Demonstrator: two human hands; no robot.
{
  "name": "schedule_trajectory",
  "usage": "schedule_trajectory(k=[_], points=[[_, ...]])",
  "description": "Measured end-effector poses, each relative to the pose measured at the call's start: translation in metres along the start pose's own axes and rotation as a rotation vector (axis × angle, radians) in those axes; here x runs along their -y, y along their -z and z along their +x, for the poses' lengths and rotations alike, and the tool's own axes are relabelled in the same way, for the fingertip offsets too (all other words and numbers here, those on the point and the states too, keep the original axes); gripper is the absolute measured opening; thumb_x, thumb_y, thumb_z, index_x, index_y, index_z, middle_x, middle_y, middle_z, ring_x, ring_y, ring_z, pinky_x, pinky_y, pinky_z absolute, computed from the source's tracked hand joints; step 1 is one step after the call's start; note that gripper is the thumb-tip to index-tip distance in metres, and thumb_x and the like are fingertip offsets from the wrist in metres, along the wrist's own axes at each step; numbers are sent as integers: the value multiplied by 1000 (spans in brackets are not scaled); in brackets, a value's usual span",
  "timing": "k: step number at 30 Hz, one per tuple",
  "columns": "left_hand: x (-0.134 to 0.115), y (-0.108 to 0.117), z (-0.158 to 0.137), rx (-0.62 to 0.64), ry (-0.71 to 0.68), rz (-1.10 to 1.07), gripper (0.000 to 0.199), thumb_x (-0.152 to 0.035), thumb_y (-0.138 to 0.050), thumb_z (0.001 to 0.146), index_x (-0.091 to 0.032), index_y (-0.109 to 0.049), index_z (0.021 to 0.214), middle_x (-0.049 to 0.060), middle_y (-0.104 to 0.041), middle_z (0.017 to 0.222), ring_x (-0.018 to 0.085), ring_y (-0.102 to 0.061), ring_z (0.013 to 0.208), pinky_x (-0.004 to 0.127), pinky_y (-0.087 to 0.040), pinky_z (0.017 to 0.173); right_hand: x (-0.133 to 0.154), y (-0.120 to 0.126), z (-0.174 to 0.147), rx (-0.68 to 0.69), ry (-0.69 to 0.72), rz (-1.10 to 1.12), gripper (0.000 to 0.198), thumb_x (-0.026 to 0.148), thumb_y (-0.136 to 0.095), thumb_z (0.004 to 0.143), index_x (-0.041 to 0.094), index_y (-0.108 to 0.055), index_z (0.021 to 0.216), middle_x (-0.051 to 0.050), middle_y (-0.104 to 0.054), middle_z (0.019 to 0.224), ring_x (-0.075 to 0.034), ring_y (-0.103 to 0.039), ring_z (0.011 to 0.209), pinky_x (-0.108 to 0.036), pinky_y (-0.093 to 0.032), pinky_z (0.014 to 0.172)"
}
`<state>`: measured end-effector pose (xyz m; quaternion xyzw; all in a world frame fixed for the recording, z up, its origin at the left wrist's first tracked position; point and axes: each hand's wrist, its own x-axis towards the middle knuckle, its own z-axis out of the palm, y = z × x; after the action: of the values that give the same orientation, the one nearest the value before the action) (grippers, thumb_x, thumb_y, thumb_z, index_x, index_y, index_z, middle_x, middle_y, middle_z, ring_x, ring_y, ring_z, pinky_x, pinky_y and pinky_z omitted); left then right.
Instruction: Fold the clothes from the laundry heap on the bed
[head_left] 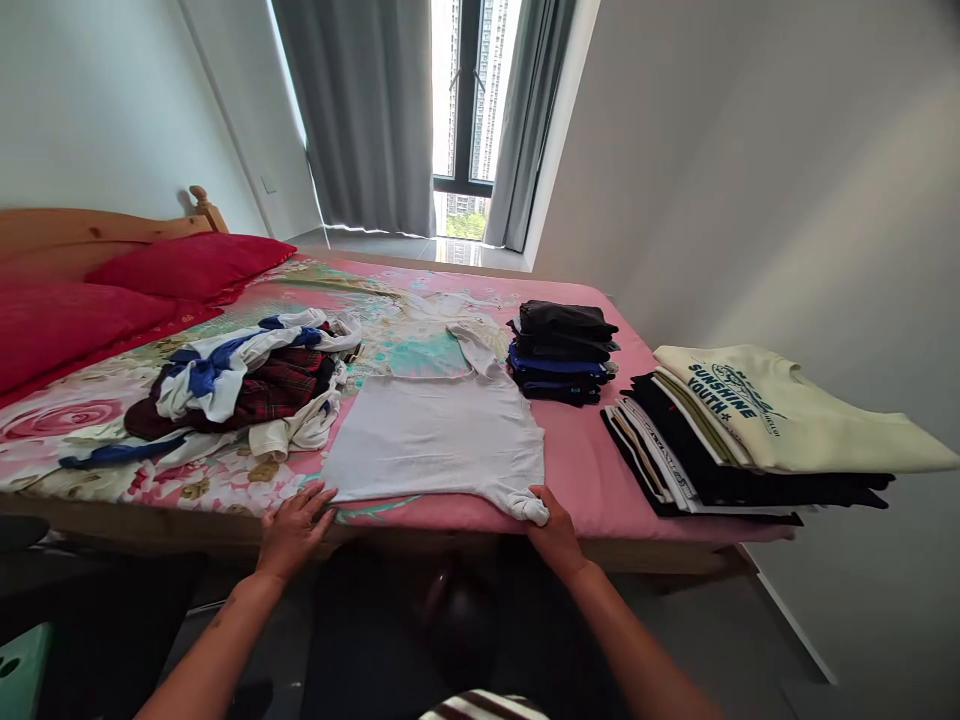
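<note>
A white short-sleeved shirt (442, 430) lies spread sideways along the near edge of the bed, one sleeve pointing away and the other towards me. At the shirt's near left corner rests my left hand (294, 530), its fingers stretched out and touching the hem, the thumb apart from them. My right hand (556, 530) is closed on the near sleeve, which is bunched up at its end. Part of the right fingers is hidden behind the cloth.
Left of the shirt is a loose heap of clothes (247, 385). Dark folded clothes (566, 345) form a stack to the right. Farther right, a pale yellow shirt (787, 410) tops another pile that overhangs the bed (585, 460). Red pillows (195, 265) lie by the wooden headboard (75, 225).
</note>
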<state>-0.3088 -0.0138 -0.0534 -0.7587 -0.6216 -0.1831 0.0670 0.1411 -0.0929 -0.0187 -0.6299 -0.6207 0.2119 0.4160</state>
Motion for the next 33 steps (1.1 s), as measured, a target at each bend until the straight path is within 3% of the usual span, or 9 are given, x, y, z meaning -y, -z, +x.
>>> schedule_trajectory(k=[3,7,10,13,17,25,33], points=[[3,0,2,10,-5,-8,31,-34,-45,88,-32,-64,113,3,-59,127,25,-53,115,44,-33,98,3,-3,-4,34,12,-1,34,21,-54,74,21,-56,108,-4,-64,99,-20,-60,89,-32,-48,80],[6,0,7,21,-11,-7,32,-28,-46,86,-30,-65,111,3,-61,124,24,-54,113,41,-37,94,2,-10,-7,66,180,-172,21,13,-50,73,19,-63,88,-8,-64,94,-23,-58,92,-38,-47,85],[6,1,12,33,-7,2,31,-25,-47,82,-28,-67,106,3,-63,120,24,-56,110,39,-39,92,2,-9,-10,71,258,-132,27,12,-47,75,19,-62,96,-9,-64,103,-22,-57,103,-38,-46,91],[5,7,17,37,-1,5,30,-24,-47,81,-28,-68,101,4,-65,116,24,-57,108,39,-39,92,7,-3,-16,154,227,-54,31,13,-45,78,21,-60,104,-5,-66,98,-19,-63,90,-31,-50,81],[10,15,19,43,-18,-13,30,-25,-49,79,-29,-70,100,4,-67,114,24,-57,110,41,-37,95,20,3,-26,214,195,-41,24,15,-47,79,22,-62,96,-1,-67,85,-16,-63,74,-26,-50,68],[25,24,-1,32,-67,-32,34,-22,-46,81,-32,-70,102,3,-66,116,23,-58,109,39,-37,96,41,7,-54,284,111,41,23,20,-47,85,22,-60,103,-2,-67,93,-16,-64,80,-25,-48,74],[26,32,-28,66,-63,-44,32,-24,-45,84,-31,-70,102,5,-65,116,24,-57,110,41,-37,95,41,13,-73,357,103,66,29,17,-46,83,24,-60,107,-3,-68,96,-17,-64,86,-25,-50,78]])
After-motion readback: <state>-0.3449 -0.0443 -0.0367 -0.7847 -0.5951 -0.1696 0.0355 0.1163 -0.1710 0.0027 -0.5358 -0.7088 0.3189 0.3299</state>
